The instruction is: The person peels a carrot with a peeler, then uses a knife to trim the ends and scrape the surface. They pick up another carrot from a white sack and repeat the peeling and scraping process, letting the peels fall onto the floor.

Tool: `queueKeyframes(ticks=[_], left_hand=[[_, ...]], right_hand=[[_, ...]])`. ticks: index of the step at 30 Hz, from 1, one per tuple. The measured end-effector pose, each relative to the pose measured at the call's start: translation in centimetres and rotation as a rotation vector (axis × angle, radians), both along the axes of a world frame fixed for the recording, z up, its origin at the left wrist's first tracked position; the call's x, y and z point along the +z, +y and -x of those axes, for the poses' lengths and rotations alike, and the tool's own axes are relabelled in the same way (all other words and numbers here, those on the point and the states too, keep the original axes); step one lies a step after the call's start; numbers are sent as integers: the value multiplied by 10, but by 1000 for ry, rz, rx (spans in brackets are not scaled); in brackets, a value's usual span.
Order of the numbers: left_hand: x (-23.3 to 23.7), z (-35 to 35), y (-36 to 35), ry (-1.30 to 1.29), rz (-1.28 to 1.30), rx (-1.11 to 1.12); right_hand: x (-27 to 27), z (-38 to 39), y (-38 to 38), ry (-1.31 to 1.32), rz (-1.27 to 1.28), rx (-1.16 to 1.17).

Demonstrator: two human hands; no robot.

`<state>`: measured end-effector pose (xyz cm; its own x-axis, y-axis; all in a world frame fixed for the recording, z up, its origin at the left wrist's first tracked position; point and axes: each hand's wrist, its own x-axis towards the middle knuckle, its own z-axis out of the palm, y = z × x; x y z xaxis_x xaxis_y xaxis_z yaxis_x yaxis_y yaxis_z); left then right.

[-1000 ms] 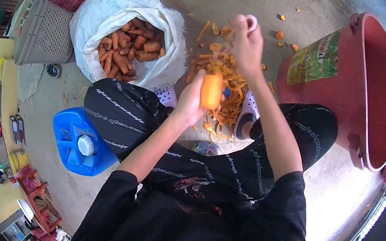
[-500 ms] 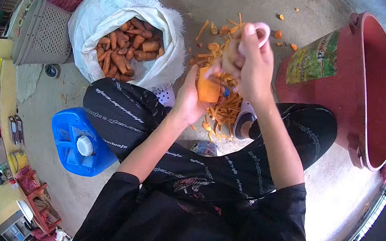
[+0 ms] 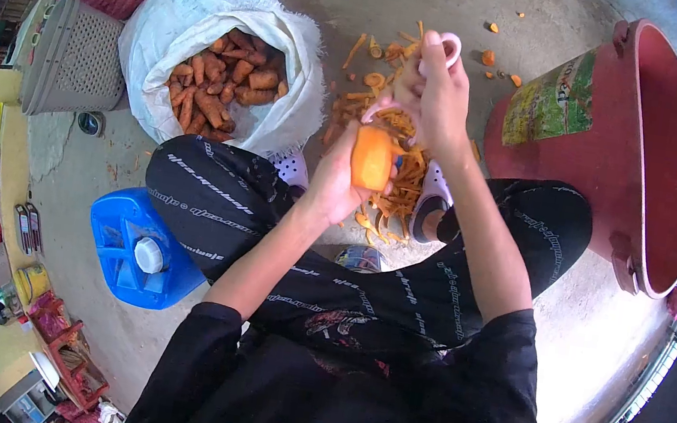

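Observation:
In my left hand [image 3: 334, 178] is a peeled, bright orange carrot piece [image 3: 373, 157], with the fingers wrapped around its side. My right hand [image 3: 444, 96] grips a pink peeler [image 3: 394, 108]; its ring-shaped handle end sticks out above the fingers, and its head is close to the upper end of the carrot piece. Beneath both hands, orange peelings [image 3: 397, 198] lie heaped on the floor between the feet.
A white sack [image 3: 197, 18] of unpeeled carrots [image 3: 218, 95] stands at the upper left, beside a grey basket [image 3: 87, 59]. A large red tub [image 3: 619, 156] is on the right. A blue jug [image 3: 147, 249] sits near the left knee.
The carrot piece has turned and shifted slightly in my left hand. My right hand has moved a little left and up, and the peeler shows more sharply.

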<state>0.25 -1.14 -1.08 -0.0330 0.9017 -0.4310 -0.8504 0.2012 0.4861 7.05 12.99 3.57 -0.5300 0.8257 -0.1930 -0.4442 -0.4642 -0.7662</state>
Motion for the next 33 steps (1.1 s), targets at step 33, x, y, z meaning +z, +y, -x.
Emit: queueKeyframes(ticks=[33], left_hand=[[14,-1,5,146,16,53]], right_hand=[[14,-2,-9,-110,-56,30]])
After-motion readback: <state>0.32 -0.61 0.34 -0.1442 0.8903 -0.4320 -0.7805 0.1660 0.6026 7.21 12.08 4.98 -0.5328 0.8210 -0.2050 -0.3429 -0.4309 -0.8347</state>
